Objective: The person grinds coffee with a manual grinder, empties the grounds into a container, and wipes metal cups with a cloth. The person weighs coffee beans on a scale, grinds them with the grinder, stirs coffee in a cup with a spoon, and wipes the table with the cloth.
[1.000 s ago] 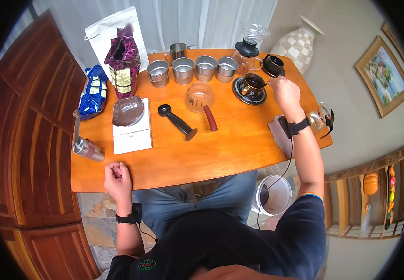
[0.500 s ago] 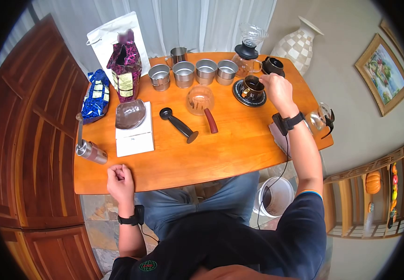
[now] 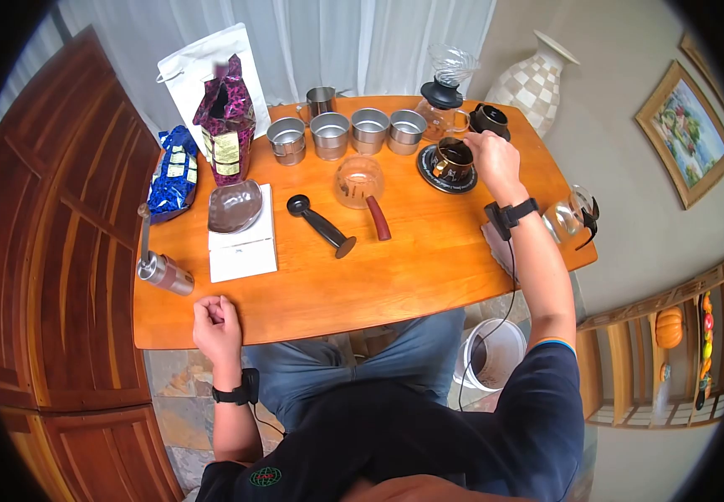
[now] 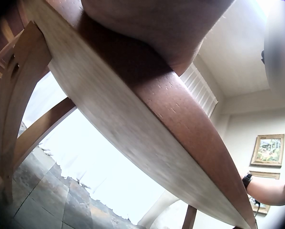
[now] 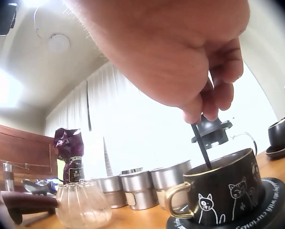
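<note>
On the table's right side, my right hand (image 3: 496,167) pinches a thin black stick (image 5: 202,149) between thumb and fingertips. The stick slants down into a black cup (image 5: 228,191) with a gold handle and white cat drawings; its lower end is hidden inside. Under the cup lies a black saucer (image 3: 448,183) with white lettering. My left hand (image 3: 218,330), fingers loosely curled and holding nothing, rests at the table's near left edge. Close to it are a hand coffee grinder (image 3: 166,274) and a white scale (image 3: 243,258) bearing a brown dish (image 3: 235,207).
Several metal cups (image 3: 329,136) line the back, beside a dripper on a glass server (image 3: 441,115). A second black cup (image 3: 489,120) stands behind the right hand. A scoop (image 3: 322,224), a red-handled glass pot (image 3: 360,181) and coffee bags (image 3: 224,125) share the table. A glass jug (image 3: 569,219) stands right.
My right hand has shifted slightly left, closer over the cup, with the stick still in it. The head view has moved a little. The left hand stays at the table edge.
</note>
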Motion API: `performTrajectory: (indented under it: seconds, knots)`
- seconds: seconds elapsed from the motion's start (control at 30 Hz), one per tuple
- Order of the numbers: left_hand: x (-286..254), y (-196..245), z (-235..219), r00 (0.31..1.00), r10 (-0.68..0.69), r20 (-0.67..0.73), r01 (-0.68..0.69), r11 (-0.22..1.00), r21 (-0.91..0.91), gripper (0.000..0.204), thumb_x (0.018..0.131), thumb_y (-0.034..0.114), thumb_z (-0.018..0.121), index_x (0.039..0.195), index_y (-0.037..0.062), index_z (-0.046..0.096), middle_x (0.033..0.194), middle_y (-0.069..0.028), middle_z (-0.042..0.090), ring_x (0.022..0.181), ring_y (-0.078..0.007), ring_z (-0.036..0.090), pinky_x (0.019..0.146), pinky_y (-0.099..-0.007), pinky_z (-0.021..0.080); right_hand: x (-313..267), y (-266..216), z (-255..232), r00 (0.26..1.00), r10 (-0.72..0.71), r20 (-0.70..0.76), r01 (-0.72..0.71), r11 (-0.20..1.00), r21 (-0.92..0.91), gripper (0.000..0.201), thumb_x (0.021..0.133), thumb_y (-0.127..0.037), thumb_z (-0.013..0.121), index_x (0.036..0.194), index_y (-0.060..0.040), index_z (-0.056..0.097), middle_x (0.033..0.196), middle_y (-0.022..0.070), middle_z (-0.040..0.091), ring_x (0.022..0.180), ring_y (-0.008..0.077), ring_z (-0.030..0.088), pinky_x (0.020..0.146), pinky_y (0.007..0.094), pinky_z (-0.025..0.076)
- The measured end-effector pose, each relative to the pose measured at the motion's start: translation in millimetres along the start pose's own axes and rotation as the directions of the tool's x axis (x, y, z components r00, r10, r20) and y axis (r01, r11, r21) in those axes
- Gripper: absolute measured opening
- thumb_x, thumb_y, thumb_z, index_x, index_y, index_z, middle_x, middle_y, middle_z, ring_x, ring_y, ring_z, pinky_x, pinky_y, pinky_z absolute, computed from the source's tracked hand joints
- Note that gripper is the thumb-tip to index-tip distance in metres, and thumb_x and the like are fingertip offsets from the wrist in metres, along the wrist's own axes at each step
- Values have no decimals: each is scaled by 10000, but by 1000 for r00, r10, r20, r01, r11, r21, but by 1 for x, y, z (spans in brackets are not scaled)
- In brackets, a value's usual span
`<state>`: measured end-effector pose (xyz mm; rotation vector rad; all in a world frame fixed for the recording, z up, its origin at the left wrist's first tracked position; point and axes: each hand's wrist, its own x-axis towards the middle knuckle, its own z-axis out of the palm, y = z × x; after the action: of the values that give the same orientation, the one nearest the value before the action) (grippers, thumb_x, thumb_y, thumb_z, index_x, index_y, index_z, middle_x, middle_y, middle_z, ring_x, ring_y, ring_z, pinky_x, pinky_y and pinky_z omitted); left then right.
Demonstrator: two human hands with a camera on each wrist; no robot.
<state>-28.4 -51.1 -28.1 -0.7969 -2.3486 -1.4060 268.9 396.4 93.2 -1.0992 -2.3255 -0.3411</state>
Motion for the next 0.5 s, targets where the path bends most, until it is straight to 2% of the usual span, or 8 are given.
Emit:
performTrajectory:
  seconds: [0.13, 0.33, 0.5]
  knots:
    - [-1, -3, 1, 1000, 0, 2, 0, 1000, 6, 116, 903, 98, 712, 891, 47, 609, 596, 2, 497, 524, -102, 465, 523, -264, 421, -3, 8, -4, 998, -16, 57, 22, 995, -101, 134, 894, -185, 630, 903, -120, 746, 910, 113, 705, 846, 325, 701, 706, 441, 554]
    - [0, -3, 1, 1000, 9, 7, -9, 1000, 2, 115, 906, 96, 710, 896, 44, 608, 599, 6, 497, 523, -93, 460, 525, -256, 418, -11, 9, -24, 994, -53, 100, 67, 988, -142, 150, 889, -135, 616, 932, -113, 758, 922, 116, 706, 861, 322, 707, 712, 428, 561]
    - [-1, -4, 2, 1000, 0, 4, 0, 1000, -3, 110, 907, 92, 708, 897, 44, 610, 599, 13, 494, 527, -82, 455, 523, -247, 411, -12, -2, -38, 993, -45, 109, 51, 997, -62, 151, 899, -195, 668, 981, -120, 771, 918, 116, 718, 837, 336, 694, 717, 439, 547]
